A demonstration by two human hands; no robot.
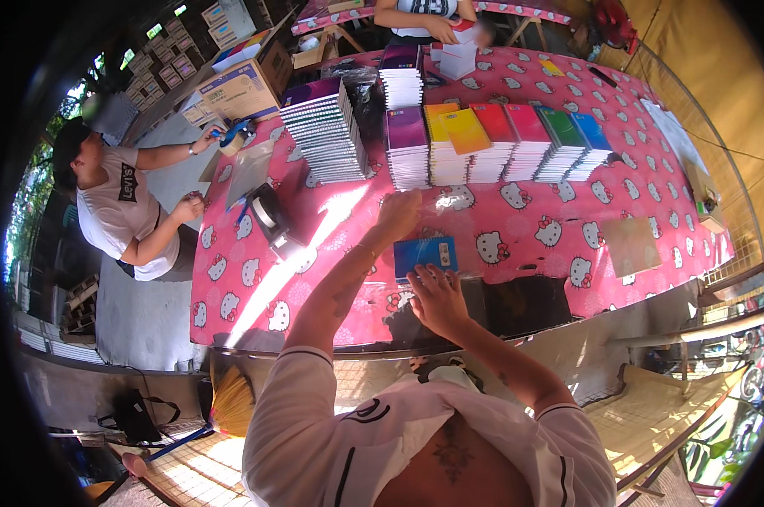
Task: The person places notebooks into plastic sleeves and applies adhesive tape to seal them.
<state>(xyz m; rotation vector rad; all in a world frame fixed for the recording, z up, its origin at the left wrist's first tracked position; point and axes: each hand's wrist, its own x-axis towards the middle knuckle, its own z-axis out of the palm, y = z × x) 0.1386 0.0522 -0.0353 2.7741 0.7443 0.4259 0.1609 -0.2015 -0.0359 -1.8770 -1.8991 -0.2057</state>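
Observation:
A blue spiral notebook (425, 255) lies near the table's front edge, in front of me. My right hand (437, 297) rests on its lower part, fingers spread and flat. Just beyond the notebook's upper left corner is my left hand (399, 215), its fingers curled closed; whatever they hold, if anything, I cannot make out. A faint shine, perhaps clear plastic, shows beside that hand. Behind it stands a row of notebook stacks: purple (408, 150), yellow (445, 152), red (491, 152), pink (527, 142), green (561, 142) and blue (591, 145). One yellow notebook (464, 131) lies askew on top.
A taller notebook stack (324, 131) stands left of the row, with a black tape dispenser (272, 221) nearer me. At left, a person (128, 194) holds a tape gun (234, 137) by a carton (245, 89). Another person (428, 21) handles notebooks across the table. Brown cardboard (632, 247) lies right.

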